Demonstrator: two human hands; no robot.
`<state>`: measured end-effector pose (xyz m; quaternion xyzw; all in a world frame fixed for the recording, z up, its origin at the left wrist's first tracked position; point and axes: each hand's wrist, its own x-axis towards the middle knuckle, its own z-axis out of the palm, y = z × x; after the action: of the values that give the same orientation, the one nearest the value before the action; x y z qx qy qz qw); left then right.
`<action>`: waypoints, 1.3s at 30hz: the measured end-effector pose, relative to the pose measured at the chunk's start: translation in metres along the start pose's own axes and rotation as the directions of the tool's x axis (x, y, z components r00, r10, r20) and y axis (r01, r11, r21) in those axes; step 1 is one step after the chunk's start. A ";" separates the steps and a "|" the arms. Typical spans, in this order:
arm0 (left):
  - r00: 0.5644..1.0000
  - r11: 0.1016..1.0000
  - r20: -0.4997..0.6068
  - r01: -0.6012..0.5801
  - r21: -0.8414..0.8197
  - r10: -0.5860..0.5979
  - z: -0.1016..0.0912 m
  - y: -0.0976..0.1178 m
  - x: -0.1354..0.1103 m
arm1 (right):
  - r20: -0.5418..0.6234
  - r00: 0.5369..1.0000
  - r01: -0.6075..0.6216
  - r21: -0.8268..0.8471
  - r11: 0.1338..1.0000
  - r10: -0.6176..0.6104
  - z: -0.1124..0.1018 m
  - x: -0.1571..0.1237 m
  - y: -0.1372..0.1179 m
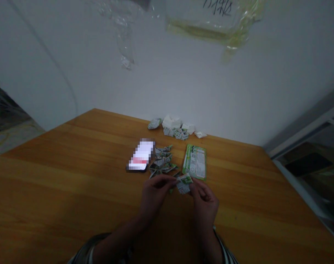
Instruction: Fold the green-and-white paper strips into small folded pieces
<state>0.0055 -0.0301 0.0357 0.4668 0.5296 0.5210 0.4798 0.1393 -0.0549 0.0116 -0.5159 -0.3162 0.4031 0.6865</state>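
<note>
Between my two hands is a small folded piece of printed paper (184, 184), white with green patches and fine text. My left hand (155, 192) pinches its left edge with thumb and forefinger. On the opposite edge, my right hand (206, 200) grips it with closed fingers. Just beyond lies a cluster of similar folded paper pieces (163, 161), partly hidden by my left hand. A flat green-and-white printed sheet or packet (196, 161) rests behind my right hand.
A lit phone (141, 156) lies left of the folded pieces. Crumpled white tissue (171, 122) and more crumpled printed paper (155, 123) sit at the back of the wooden table (73, 165), by the white wall (183, 80). A shelf frame (301, 135) stands at right.
</note>
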 end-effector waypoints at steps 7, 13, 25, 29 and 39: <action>0.995 0.994 0.091 0.046 -0.097 -0.037 -0.003 0.000 0.003 | 0.021 1.000 0.003 -0.047 0.999 -0.002 -0.005 0.005 -0.002; 0.894 0.982 0.416 0.191 -0.013 -0.168 -0.010 -0.001 0.018 | 0.094 0.995 0.036 -0.125 0.992 -0.025 -0.010 0.013 -0.004; 0.729 0.940 0.637 0.341 -0.020 -0.250 -0.020 0.010 0.018 | 0.098 0.992 -0.065 -0.112 0.992 0.076 -0.013 0.021 -0.002; 0.740 0.937 0.624 0.347 -0.035 -0.251 -0.019 0.004 0.018 | 0.068 0.995 -0.064 -0.103 0.993 0.071 -0.013 0.022 -0.001; 0.704 0.891 0.634 0.451 -0.049 -0.321 -0.016 -0.001 0.019 | 0.064 0.998 0.002 -0.127 0.992 0.007 -0.012 0.018 -0.002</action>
<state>-0.0119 -0.0126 0.0344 0.4366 0.3768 0.2800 0.7675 0.1589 -0.0444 0.0108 -0.5458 -0.3625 0.3994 0.6413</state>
